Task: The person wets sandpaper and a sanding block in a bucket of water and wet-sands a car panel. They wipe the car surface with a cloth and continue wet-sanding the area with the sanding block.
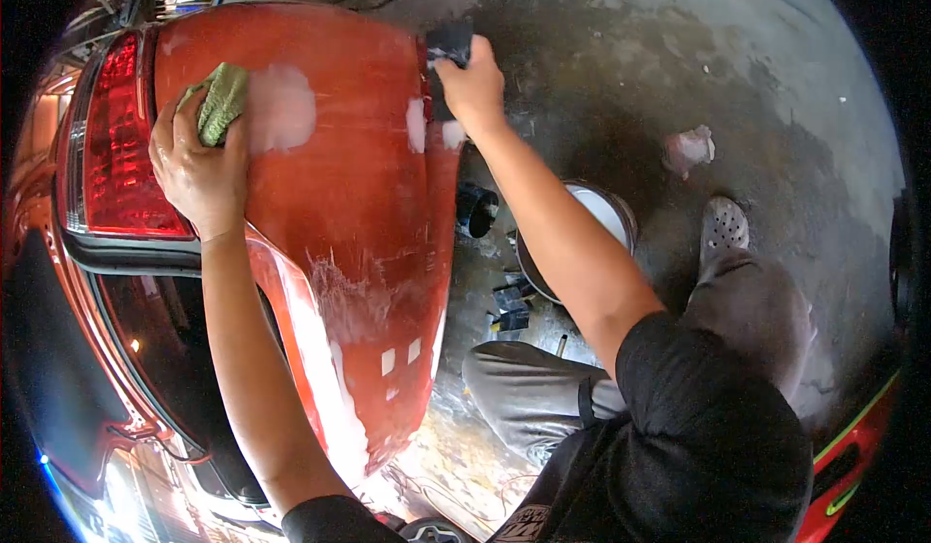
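Viewing from afar, I see my left hand (199,170) at ten o'clock, fingers curled around a green cloth (224,103) over the red car panel (359,189), beside the tail light (121,145). A pale patch (283,107) lies just to the cloth's three o'clock. My right hand (472,87), at twelve, pinches a black block (449,43) between thumb and fingers at the panel's edge; whether the block touches it, I cannot tell. Near three o'clock, a bucket (626,213) stands partly behind the right forearm (562,223).
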Demonstrator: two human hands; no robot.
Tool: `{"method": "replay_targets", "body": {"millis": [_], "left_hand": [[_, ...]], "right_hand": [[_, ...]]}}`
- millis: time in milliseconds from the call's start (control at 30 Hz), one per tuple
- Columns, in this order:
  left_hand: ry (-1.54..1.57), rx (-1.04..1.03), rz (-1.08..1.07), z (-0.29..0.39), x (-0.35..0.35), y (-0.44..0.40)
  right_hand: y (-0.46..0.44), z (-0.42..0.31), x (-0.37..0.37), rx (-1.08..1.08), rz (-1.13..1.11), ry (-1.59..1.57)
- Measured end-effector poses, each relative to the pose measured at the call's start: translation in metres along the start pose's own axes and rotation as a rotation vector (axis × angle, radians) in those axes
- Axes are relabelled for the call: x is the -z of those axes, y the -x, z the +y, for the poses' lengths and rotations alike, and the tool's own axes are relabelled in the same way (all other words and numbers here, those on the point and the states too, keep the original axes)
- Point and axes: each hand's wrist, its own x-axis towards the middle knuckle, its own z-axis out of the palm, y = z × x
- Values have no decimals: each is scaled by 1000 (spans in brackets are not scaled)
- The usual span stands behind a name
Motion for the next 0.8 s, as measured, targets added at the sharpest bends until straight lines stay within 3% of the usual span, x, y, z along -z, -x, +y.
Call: {"method": "replay_targets", "body": {"millis": [33,200,300,333,400,467,600,667,767,800], "left_hand": [[10,8,-13,2,2,-1],[-7,-1,-16,0,2,0],[-20,21,-19,3,2,2],[-27,35,-25,6,3,2],[-30,39,-36,6,4,0],[-27,16,-50,5,4,-1],[-34,39,-45,10,6,-1],[-34,48,-38,10,6,0],[-45,59,-42,6,4,3],[-45,58,-37,5,2,1]], "right_hand": [[8,7,3,38,50,-131],[45,21,-10,-13,-64,-50],[48,29,-27,23,-23,36],[61,33,-30,203,59,106],[110,38,-18,79,-53,83],[153,60,-16,100,-22,50],[93,33,-22,65,-61,59],[50,22,-31,143,10,218],[61,39,-36,346,137,192],[92,21,-18,30,-93,123]]}}
